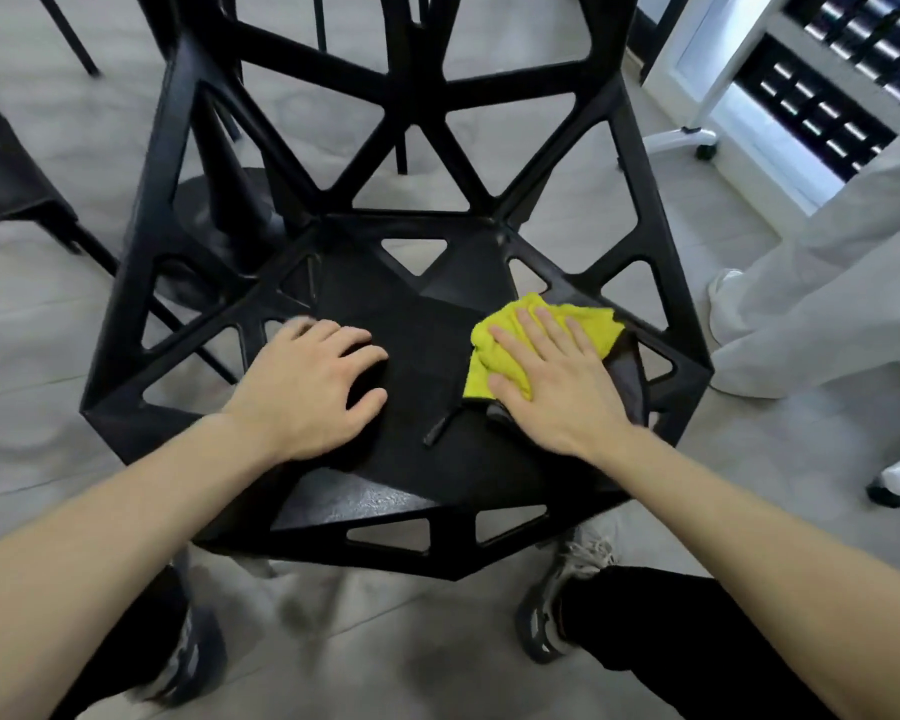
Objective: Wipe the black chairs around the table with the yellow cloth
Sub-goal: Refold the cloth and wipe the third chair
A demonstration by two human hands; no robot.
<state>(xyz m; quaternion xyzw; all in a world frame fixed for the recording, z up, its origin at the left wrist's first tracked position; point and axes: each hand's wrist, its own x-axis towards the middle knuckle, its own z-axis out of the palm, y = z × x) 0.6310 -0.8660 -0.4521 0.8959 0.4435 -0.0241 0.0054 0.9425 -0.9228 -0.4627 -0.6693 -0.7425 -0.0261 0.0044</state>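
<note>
A: In the head view, why is the right hand (pixel 552 376) lying flat on the yellow cloth (pixel 541 345)?

B: It is pressing the cloth onto the black chair (pixel 437 366), on the seat's right side, fingers straight and a little apart, so it rubs well.

A: And the left hand (pixel 313 381)?

B: It is resting on the seat, fingers loosely bent, holding nothing. I think it is steadying the chair.

A: Is there room to slide?

B: Yes, the middle is lying bare. The cloth is sitting near the right edge, beside 1 of the holes, so it could slip in.
</note>
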